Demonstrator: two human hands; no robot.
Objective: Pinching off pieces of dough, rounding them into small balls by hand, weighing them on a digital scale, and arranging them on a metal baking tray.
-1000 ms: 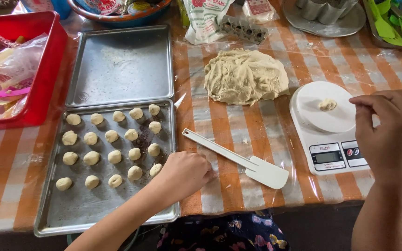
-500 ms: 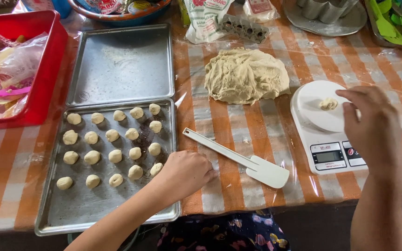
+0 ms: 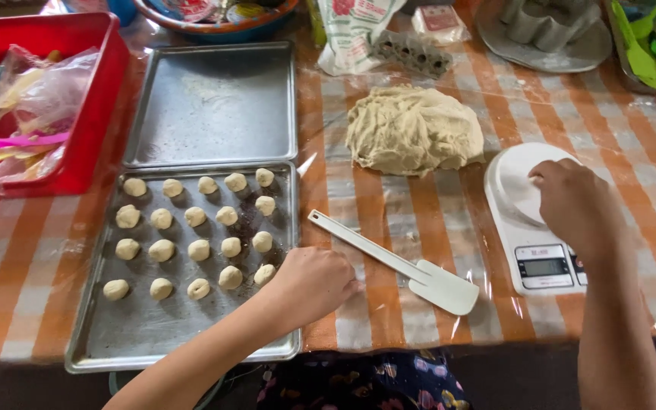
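Observation:
My left hand [image 3: 313,282] rests on the right edge of a metal baking tray [image 3: 146,334], fingers curled, beside the last dough ball of the bottom row. Several small dough balls [image 3: 200,249] sit in rows on that tray. My right hand [image 3: 571,203] lies over the round plate of a white kitchen scale [image 3: 539,262], fingers bent down onto it; the small dough piece there is hidden under the hand. A big lump of dough [image 3: 413,129] lies on the striped tablecloth behind the scale. A white spatula [image 3: 396,262] lies between my hands.
A second, bare metal tray [image 3: 214,102] sits behind the filled one. A red bin [image 3: 93,114] with plastic bags stands at the left. A bowl [image 3: 218,23], a bag [image 3: 354,30], a metal mould dish [image 3: 548,38] and green utensils [image 3: 643,53] line the back edge.
My right hand has moved left and down from above the table's right side onto the scale plate, covering the dough piece. My left hand has stayed on the tray edge.

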